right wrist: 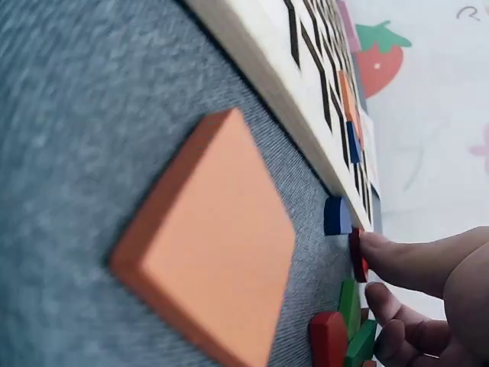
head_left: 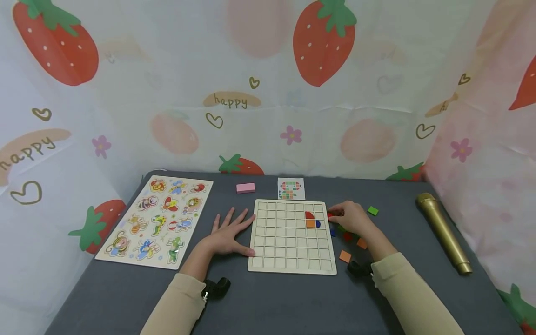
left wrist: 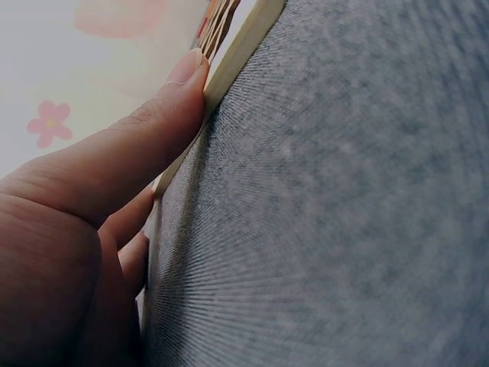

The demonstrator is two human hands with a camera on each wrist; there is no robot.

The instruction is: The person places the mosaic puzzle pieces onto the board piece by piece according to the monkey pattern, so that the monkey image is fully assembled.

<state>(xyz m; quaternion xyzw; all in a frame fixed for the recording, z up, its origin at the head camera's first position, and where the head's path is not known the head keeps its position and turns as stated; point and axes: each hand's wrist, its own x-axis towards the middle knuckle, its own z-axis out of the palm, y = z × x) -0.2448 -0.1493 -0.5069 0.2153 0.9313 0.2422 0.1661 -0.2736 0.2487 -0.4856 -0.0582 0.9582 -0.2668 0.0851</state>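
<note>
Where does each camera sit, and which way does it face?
Head: worn on the head, facing forward and down at the board; left hand, right hand and sleeves show.
Left wrist: worn there, facing the board's edge and the table; part of the left hand shows.
Right wrist: worn there, facing an orange tile and, beyond, a red tile; part of the right hand shows.
Head and right wrist share board and right hand.

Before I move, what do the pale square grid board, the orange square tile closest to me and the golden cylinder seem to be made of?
Pale square grid board: probably wood, matte, from its plain cream edge. Orange square tile: perhaps painted wood or plastic, smooth, evenly coloured. Golden cylinder: metal or coated plastic, glossy by its highlights.
</note>
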